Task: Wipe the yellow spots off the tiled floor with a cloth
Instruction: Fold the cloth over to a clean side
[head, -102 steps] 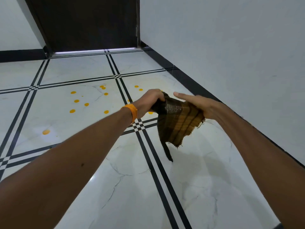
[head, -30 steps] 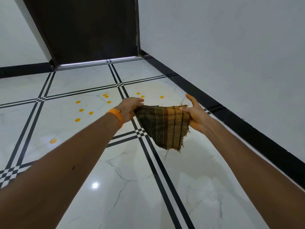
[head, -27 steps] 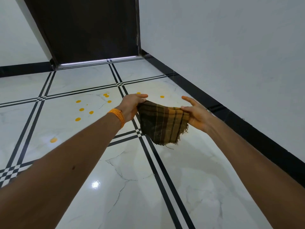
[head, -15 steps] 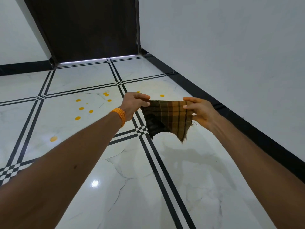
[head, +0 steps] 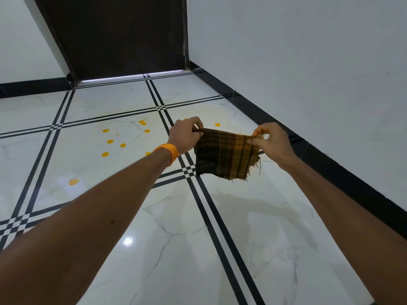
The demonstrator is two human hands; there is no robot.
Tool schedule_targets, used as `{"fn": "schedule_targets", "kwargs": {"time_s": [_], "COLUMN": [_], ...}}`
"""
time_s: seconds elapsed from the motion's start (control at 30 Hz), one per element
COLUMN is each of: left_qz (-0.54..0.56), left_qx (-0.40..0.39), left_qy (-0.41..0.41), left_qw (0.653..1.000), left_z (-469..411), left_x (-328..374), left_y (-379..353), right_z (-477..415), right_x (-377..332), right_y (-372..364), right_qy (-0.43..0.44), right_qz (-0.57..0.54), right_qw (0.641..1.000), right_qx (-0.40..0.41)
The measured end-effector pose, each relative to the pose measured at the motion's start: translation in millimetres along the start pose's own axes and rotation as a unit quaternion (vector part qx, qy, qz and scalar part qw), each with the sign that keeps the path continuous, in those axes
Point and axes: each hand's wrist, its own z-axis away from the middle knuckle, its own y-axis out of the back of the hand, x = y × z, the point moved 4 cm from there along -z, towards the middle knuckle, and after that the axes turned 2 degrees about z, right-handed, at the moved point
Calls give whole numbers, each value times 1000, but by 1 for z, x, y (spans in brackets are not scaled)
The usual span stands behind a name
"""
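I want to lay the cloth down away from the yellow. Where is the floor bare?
Bare: the near tile between the black stripes and the skirting. Crowded: the spots on the tile left of the stripes, plus one spot beyond the cloth.

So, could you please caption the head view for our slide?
Both hands stretch a plaid cloth above yellow spots.

Both forearms run off the bottom and side edges, so the person's elbows and body stay out of sight. The left hand [head: 186,137] covers most of one yellow spot [head: 185,119] behind its knuckles, and the wrist with the orange thread band [head: 168,151] cuts across another [head: 148,153]. The plaid cloth [head: 226,155] hides the floor tiles [head: 275,227] and black lines behind it. The dark door [head: 119,34] is cropped at the top.
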Motion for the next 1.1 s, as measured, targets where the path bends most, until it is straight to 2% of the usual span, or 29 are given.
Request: {"fn": "schedule_targets", "kwargs": {"time_s": [0.07,0.13,0.2,0.27,0.33,0.43,0.5,0.6,0.7,0.77,0.83,0.9,1.0,1.1], "left_qz": [169,304,372,430,469,447,419,413,461,471,465,464,463,431], "left_qx": [-42,-76,-85,-57,-37,-94,-157,-199,-185,-157,-148,-170,-214,-257], "left_qy": [59,113,146,168,208,278,312,348,391,412,419,413,391,356], "left_qw": [983,943,913,885,857,845,838,818,775,764,766,765,766,789], "left_z": [3,5,5,3,1,9,18,22,19,18,19,21,21,22], "left_x": [-1,0,4,8,10,8,2,-8,-4,1,0,-3,-4,-5], "left_y": [1,-1,-7,-9,-11,-19,-26,-34,-37,-39,-40,-38,-26,-20], "right_z": [-3,-2,1,6,17,31,30,26,40,58,64,57,41,35], "right_x": [5,4,5,11,18,21,15,6,15,19,10,-3,0,8], "right_y": [0,1,1,-6,-24,-37,-32,-23,-45,-65,-73,-67,-54,-47], "right_qy": [-73,-113,-139,-182,-235,-248,-240,-227,-274,-319,-296,-250,-244,-241], "right_qz": [-126,-263,-347,-383,-394,-399,-446,-529,-523,-486,-498,-531,-518,-509], "right_qw": [986,951,923,903,876,855,836,802,793,789,781,775,797,805], "right_qx": [-81,-119,-88,-75,-148,-220,-213,-158,-151,-198,-234,-233,-194,-189]}}
